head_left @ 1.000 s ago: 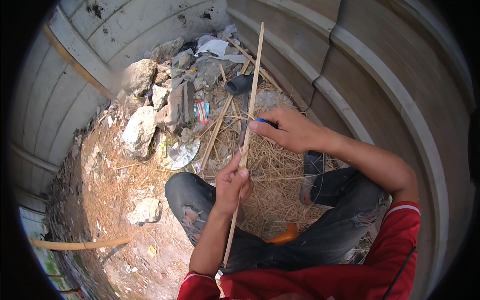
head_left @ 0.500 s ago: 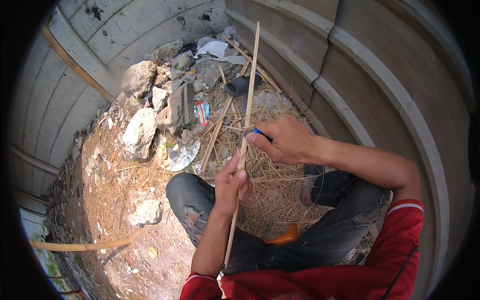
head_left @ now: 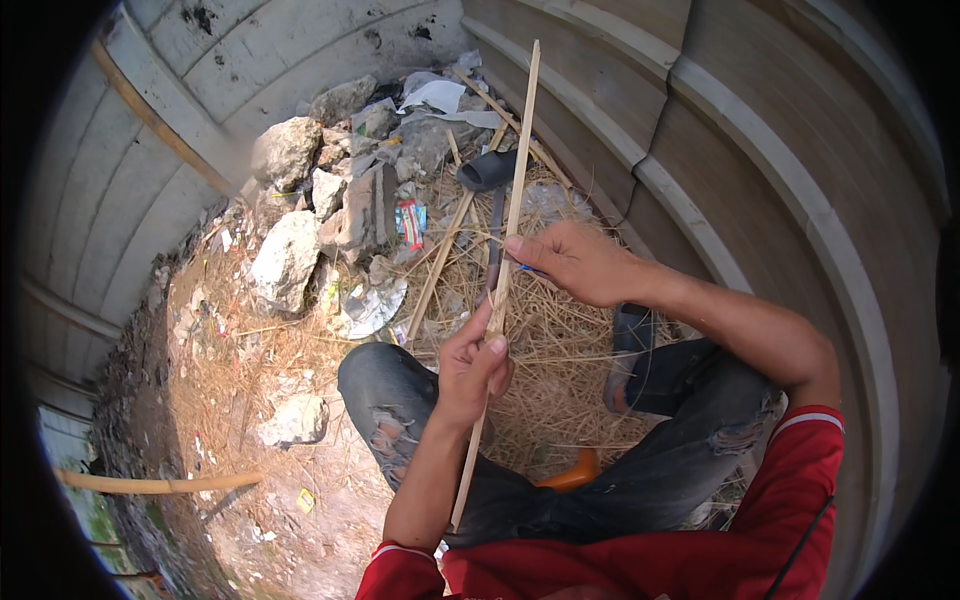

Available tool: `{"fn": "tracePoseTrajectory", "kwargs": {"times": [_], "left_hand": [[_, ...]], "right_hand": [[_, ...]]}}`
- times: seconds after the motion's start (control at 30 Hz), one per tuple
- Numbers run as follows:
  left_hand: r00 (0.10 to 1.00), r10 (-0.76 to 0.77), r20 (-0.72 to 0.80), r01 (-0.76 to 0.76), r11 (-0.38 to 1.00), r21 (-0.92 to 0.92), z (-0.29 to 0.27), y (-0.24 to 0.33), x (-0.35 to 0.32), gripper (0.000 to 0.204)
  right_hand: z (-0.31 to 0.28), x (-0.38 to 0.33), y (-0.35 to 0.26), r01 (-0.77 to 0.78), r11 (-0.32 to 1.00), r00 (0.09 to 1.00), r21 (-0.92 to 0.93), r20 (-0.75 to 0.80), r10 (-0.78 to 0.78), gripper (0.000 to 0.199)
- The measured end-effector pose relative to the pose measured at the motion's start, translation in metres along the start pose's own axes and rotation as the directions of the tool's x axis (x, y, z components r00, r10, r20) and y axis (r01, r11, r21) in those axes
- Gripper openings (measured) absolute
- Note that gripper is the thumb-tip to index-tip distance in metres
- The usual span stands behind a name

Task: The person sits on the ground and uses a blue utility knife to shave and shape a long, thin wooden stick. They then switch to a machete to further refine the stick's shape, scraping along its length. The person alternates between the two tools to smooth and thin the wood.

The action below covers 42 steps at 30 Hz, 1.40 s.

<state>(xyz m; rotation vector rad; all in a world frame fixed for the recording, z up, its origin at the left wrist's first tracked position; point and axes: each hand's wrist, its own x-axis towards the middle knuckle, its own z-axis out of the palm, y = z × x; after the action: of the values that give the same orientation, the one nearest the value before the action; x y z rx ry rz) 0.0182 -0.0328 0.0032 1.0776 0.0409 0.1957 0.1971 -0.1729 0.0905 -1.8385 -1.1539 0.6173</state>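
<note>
A long, thin bamboo strip stands slanting up in front of me, its lower end down by my left thigh. My left hand is closed around its lower part, the thumb pressed against it. Higher up, my right hand is closed with its thumb against the strip. A blue-handled tool shows just under those fingers; the rest of it is hidden, so its kind is unclear. Behind the strip runs a dark narrow band, partly covered.
Dry straw covers the ground between my legs, with an orange object in it. Ahead lie a dark sandal, more bamboo strips and rocks. A corrugated metal wall rises at the right.
My right hand has shifted slightly up and right along the strip, and its thumb now lies on it. The blue handle is less visible. The left hand still grips low down.
</note>
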Motion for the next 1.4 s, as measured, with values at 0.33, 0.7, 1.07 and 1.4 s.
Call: {"fn": "tracePoseTrajectory", "kwargs": {"times": [0.33,0.7,1.07,1.4], "left_hand": [[0.866,0.498,-0.045,-0.274,0.548,0.791,0.013,-0.02,0.02,0.077],[0.977,-0.21,0.02,0.205,0.921,-0.33,-0.039,0.007,0.013,0.079],[0.88,-0.441,0.173,0.431,0.897,0.098,-0.013,0.001,0.005,0.064],[0.918,-0.397,-0.025,0.397,0.918,0.019,-0.009,-0.01,-0.002,0.031]], "right_hand": [[0.02,-0.005,-0.004,0.088,0.995,0.993,0.047,-0.08,-0.084,0.037],[-0.021,0.0,0.045,0.336,0.559,0.916,-0.758,0.126,-0.381,0.028],[-0.014,0.005,0.053,0.443,0.313,0.856,-0.84,0.292,-0.427,0.025],[-0.05,-0.002,0.031,-0.156,0.83,0.935,-0.536,-0.35,-0.05,0.032]]}}
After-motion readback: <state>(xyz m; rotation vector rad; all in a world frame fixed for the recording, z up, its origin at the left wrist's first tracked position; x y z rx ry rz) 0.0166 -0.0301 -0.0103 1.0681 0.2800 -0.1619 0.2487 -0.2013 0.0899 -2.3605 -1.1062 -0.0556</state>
